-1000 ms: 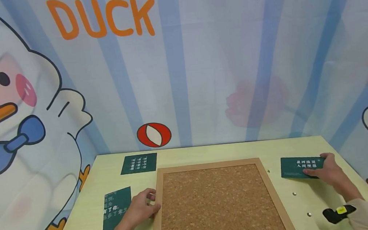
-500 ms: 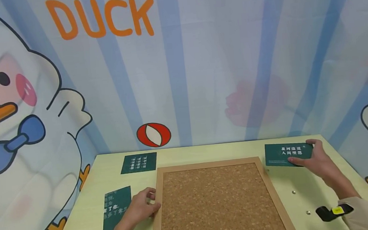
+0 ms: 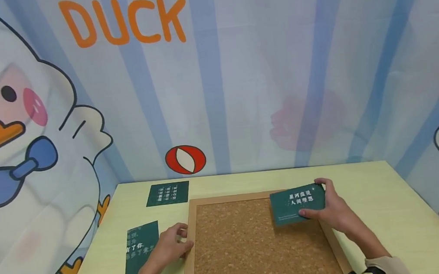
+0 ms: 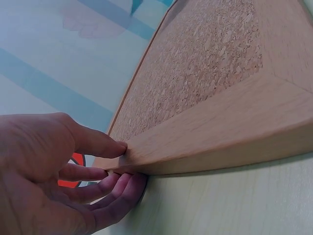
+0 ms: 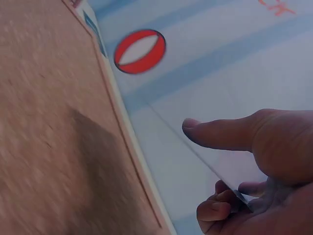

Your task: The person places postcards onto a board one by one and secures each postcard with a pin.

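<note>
A wood-framed corkboard (image 3: 249, 252) lies on the pale table. My left hand (image 3: 171, 248) grips its left frame edge; in the left wrist view the thumb is on top of the frame (image 4: 210, 129) and the other fingers curl against its side. Above the board's upper right corner, my right hand (image 3: 338, 216) holds a dark green card (image 3: 284, 207) with white Chinese characters, thumb on its front face and fingers at its right edge. The right wrist view shows the card (image 5: 195, 154) nearly edge-on, its shadow falling on the cork.
Two more green cards lie left of the board: one (image 3: 167, 193) near the table's back edge, another (image 3: 139, 252) partly behind the left forearm. Behind the table (image 3: 403, 221) hangs a blue-striped curtain (image 3: 250, 86) printed with a duck.
My right hand has carried the green card leftward from the table's right side to over the corkboard. The small metal pins at the right are now hidden by the arm. The left hand stays put.
</note>
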The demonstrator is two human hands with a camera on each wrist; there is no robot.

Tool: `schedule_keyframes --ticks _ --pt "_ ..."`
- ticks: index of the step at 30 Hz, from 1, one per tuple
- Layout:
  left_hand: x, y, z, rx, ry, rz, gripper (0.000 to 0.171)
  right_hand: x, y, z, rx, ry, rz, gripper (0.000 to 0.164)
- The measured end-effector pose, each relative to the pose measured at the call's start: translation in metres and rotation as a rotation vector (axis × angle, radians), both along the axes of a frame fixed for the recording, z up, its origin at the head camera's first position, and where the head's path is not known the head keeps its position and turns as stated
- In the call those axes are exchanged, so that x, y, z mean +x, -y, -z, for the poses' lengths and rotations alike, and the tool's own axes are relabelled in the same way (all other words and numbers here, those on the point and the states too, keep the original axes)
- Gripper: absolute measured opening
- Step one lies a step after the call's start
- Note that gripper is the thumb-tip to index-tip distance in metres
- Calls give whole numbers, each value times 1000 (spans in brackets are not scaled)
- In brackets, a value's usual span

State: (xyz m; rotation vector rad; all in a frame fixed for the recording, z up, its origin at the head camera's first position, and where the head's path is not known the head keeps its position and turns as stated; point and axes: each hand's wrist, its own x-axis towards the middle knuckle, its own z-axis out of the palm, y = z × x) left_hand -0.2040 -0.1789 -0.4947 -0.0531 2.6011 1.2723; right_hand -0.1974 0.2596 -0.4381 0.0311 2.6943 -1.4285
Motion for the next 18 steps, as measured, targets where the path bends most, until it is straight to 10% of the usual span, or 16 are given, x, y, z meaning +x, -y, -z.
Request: schedule_keyframes --ticks 18 --pt "3 1 2 35 -24 -5 48 36 107 36 -5 -24 -74 105"
